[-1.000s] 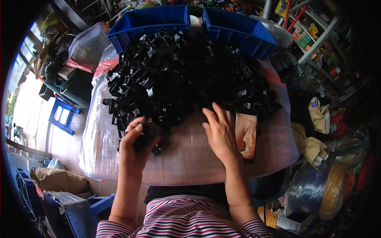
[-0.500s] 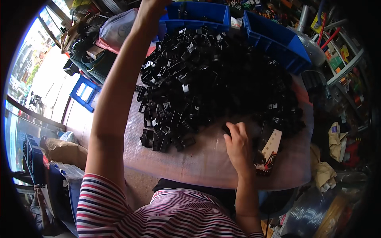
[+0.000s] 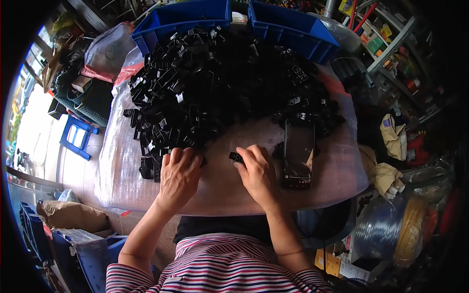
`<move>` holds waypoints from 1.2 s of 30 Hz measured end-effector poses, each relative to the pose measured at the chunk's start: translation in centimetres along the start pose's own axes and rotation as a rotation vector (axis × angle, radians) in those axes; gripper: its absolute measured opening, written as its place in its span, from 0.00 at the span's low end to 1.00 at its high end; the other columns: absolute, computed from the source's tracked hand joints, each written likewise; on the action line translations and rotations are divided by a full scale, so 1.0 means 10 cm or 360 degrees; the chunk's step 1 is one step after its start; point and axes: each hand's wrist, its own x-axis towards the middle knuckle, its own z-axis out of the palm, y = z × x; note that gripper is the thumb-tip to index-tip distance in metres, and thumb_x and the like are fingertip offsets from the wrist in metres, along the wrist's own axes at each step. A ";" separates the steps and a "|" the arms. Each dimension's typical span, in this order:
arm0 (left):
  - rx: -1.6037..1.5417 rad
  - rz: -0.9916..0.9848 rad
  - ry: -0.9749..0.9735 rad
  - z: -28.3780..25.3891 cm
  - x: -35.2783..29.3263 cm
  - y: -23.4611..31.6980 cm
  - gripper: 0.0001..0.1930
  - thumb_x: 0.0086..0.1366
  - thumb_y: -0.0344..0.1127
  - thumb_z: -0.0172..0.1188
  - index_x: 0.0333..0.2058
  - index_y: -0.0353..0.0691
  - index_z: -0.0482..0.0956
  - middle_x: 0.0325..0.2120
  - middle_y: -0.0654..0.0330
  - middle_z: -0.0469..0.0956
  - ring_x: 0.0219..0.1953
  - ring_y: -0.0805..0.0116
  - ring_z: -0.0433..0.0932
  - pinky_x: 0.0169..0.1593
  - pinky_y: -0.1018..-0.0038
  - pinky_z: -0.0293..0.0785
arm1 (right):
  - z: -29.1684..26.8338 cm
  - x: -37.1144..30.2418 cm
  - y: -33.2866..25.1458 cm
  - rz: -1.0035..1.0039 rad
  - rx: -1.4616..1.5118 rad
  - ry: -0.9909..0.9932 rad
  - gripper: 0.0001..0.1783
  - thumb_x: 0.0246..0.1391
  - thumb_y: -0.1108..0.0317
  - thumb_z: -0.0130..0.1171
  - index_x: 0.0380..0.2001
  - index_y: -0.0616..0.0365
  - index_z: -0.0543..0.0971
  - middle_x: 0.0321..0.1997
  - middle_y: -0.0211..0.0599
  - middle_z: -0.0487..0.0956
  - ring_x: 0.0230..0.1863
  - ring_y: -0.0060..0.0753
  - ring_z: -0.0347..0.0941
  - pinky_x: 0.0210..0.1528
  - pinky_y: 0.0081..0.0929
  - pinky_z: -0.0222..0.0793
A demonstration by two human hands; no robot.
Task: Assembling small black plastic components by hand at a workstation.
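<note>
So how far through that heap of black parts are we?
Early, by the look of it. The big pile of black plastic parts covers most of the table. The right hand pinches one small black part; the left hand rests at the pile's edge. Whether either blue bin holds finished parts can't be seen.

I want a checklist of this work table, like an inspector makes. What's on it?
Surface: round table wrapped in bubble plastic.
Job's things: big heap of black plastic parts; one small black part at the right hand's fingertips.
Clutter: flat black tray beside the right hand.
Hands: left hand palm-down at the heap's edge; right hand pinching the small part.
Cables: nothing seen.
Surroundings: two blue bins behind the heap, blue stool, rags, shelves.
</note>
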 end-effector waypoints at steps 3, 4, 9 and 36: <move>-0.0120 0.0227 0.0091 0.05 0.03 -0.03 0.13 0.54 0.32 0.57 0.40 0.43 0.74 0.38 0.59 0.73 0.41 0.60 0.69 0.42 0.67 0.63 | -0.06 -0.08 0.00 0.0052 0.0139 0.0065 0.19 0.44 0.76 0.65 0.43 0.62 0.76 0.38 0.41 0.74 0.37 0.43 0.74 0.38 0.31 0.70; -0.0117 0.0233 0.0096 0.04 0.04 0.00 0.13 0.54 0.32 0.57 0.40 0.43 0.74 0.38 0.59 0.73 0.41 0.60 0.69 0.42 0.67 0.63 | -0.08 -0.11 -0.02 0.0050 0.0138 0.0072 0.19 0.44 0.76 0.65 0.43 0.62 0.76 0.38 0.41 0.74 0.37 0.43 0.74 0.38 0.31 0.70; -0.1731 -0.0244 0.0059 -0.02 0.03 0.25 0.13 0.59 0.31 0.62 0.41 0.37 0.71 0.37 0.58 0.75 0.34 0.68 0.75 0.36 0.75 0.73 | -0.26 -0.20 -0.25 -0.0122 0.0579 0.0289 0.21 0.45 0.71 0.68 0.44 0.62 0.77 0.43 0.40 0.78 0.41 0.38 0.75 0.42 0.28 0.71; -0.2708 -0.0554 -0.0380 0.08 -0.10 0.48 0.26 0.63 0.37 0.60 0.56 0.32 0.66 0.44 0.58 0.75 0.47 0.70 0.72 0.52 0.75 0.67 | -0.26 -0.32 -0.23 -0.0092 0.0475 0.0196 0.22 0.42 0.71 0.69 0.45 0.57 0.79 0.36 0.34 0.77 0.36 0.34 0.71 0.37 0.26 0.69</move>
